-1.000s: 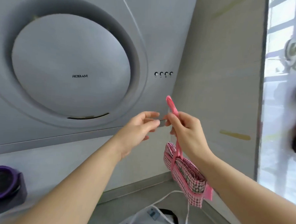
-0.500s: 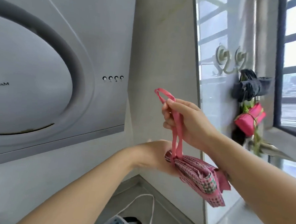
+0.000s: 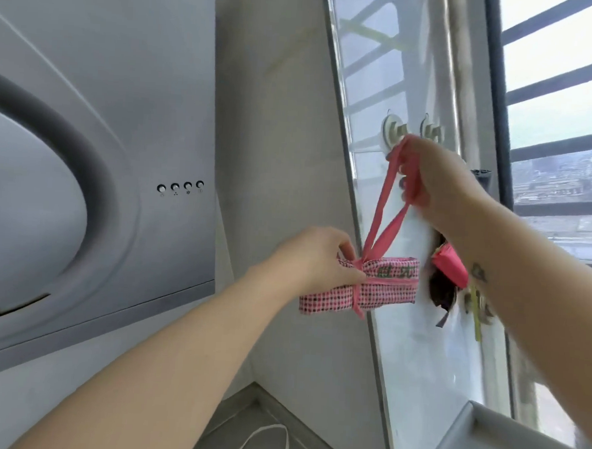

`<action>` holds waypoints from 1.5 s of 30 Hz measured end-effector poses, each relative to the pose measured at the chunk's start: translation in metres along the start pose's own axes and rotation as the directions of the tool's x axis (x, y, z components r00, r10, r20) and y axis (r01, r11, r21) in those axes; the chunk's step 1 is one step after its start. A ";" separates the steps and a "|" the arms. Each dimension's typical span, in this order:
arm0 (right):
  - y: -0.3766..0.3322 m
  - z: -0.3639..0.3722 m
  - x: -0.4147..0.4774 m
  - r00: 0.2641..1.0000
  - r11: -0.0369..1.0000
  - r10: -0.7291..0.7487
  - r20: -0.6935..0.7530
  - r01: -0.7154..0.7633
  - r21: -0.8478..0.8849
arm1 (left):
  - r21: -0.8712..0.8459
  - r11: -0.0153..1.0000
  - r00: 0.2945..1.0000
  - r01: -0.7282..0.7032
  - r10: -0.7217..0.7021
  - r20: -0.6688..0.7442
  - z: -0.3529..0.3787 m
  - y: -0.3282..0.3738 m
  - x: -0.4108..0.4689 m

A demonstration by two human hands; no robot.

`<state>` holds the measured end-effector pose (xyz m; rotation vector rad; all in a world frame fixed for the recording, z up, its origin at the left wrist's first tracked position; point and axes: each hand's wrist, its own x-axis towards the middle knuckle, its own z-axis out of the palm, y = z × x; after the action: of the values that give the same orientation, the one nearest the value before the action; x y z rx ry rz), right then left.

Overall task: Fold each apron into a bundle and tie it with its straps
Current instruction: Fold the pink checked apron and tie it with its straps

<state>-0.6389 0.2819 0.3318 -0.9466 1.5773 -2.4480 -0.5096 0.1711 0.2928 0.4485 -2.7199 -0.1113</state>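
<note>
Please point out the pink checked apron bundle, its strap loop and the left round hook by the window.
Pink checked cloth apron bundle [image 3: 387, 294]: head view, front face.
Pink cloth strap loop [image 3: 380, 210]: head view, left strand.
Left round suction hook [image 3: 394, 129]: head view, round base.

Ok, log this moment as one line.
left hand: grips checked apron bundle | right hand: holds pink strap loop near suction hook | status: tied

Green characters [image 3: 397, 273] on apron bundle [image 3: 383, 294], too blurred to read
</note>
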 end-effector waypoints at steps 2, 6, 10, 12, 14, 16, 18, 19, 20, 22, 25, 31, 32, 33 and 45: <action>-0.007 -0.010 0.017 0.994 0.991 -0.068 -0.091 0.056 -0.120 | 0.002 1.000 0.999 -0.031 0.031 -0.018 0.002 0.011 0.015; -0.016 -0.024 0.054 0.982 0.999 0.024 -0.187 -0.019 0.030 | 0.014 0.997 0.992 -0.079 0.080 -0.100 0.009 0.030 0.043; -0.007 -0.029 0.081 0.970 0.975 0.095 -0.224 -0.046 0.216 | 0.047 0.993 0.988 -0.104 0.109 -0.114 0.011 0.045 0.067; 0.004 -0.035 0.096 0.957 0.995 0.034 -0.287 -0.007 0.096 | 0.091 0.988 0.979 -0.127 0.140 -0.146 0.015 0.051 0.078; 0.015 -0.041 0.108 0.935 0.985 -0.099 -0.340 0.043 -0.169 | 0.126 0.981 0.971 -0.145 0.166 -0.173 0.021 0.053 0.085; 0.020 -0.045 0.118 0.923 0.936 -0.223 -0.312 0.113 -0.333 | 0.145 0.979 0.964 -0.146 0.174 -0.201 0.028 0.055 0.094; 0.023 -0.046 0.125 0.942 0.884 -0.273 -0.193 0.166 -0.437 | 0.169 0.976 0.959 -0.136 0.173 -0.225 0.034 0.056 0.100; 0.024 -0.045 0.128 0.955 0.864 -0.268 -0.131 0.178 -0.471 | 0.183 0.974 0.957 -0.135 0.176 -0.231 0.037 0.056 0.101; 0.025 -0.044 0.131 0.965 0.856 -0.252 -0.080 0.183 -0.484 | 0.196 0.971 0.955 -0.134 0.179 -0.237 0.041 0.056 0.102; 0.026 -0.043 0.138 0.971 0.845 -0.237 -0.021 0.195 -0.499 | 0.204 0.970 0.951 -0.131 0.181 -0.251 0.050 0.057 0.104; 0.030 -0.043 0.141 0.974 0.836 -0.226 0.004 0.196 -0.513 | 0.221 0.965 0.937 -0.141 0.202 -0.284 0.061 0.053 0.103; 0.050 -0.046 0.142 0.975 0.831 -0.221 -0.013 0.182 -0.526 | 0.547 0.820 0.918 -0.168 0.333 -0.217 0.085 0.043 0.094; 0.054 -0.047 0.141 0.975 0.826 -0.223 -0.013 0.181 -0.534 | 0.596 0.783 0.917 -0.182 0.353 -0.184 0.090 0.042 0.093; 0.059 -0.049 0.139 0.974 0.818 -0.226 -0.009 0.185 -0.544 | 0.637 0.748 0.919 -0.186 0.362 -0.157 0.096 0.039 0.093; 0.122 -0.055 0.084 0.960 0.715 -0.276 0.037 0.231 -0.660 | 0.732 0.649 0.833 -0.205 0.509 -0.219 0.124 0.013 0.083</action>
<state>-0.7666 0.2366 0.2511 -1.2446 2.5864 -2.0720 -0.6330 0.1583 0.2093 0.0624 -2.2702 1.0301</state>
